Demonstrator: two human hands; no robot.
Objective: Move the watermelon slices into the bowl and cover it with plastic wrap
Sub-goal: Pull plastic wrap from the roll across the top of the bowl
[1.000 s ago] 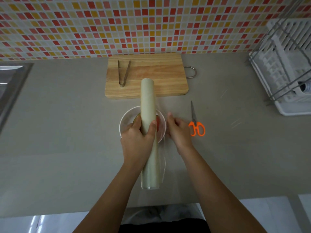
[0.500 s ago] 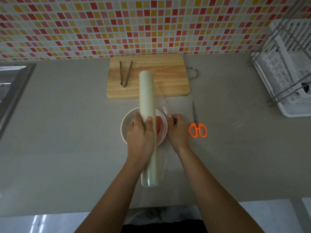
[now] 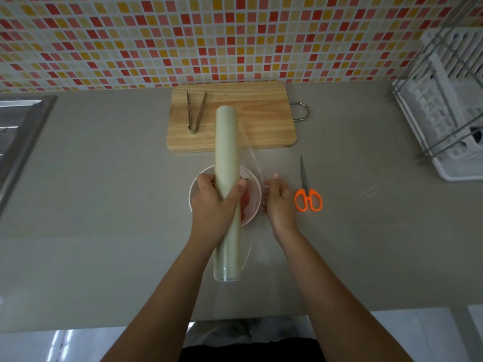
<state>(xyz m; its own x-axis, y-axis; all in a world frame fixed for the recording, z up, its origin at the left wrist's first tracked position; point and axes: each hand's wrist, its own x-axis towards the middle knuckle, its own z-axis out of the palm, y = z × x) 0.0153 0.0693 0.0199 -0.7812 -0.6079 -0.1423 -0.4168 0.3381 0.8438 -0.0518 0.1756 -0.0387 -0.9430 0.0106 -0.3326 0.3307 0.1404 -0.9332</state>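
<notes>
A long pale roll of plastic wrap (image 3: 226,142) is held lengthwise above a white bowl (image 3: 254,182) on the grey counter. My left hand (image 3: 213,202) is shut around the roll's middle. Red watermelon slices (image 3: 245,202) show in the bowl's right half; the rest is hidden by the roll and hand. A clear sheet of film (image 3: 251,155) stretches from the roll toward my right hand (image 3: 278,199), which rests at the bowl's right edge with fingers extended on the film's edge.
A wooden cutting board (image 3: 261,121) with metal tongs (image 3: 196,113) lies behind the bowl. Orange-handled scissors (image 3: 308,194) lie right of my right hand. A white dish rack (image 3: 444,105) stands far right, a steel sink (image 3: 18,131) far left.
The roll has been lifted a little and its far end has shifted over the cutting board. My right hand has loosened from a pinch to flatter fingers at the bowl's right side.
</notes>
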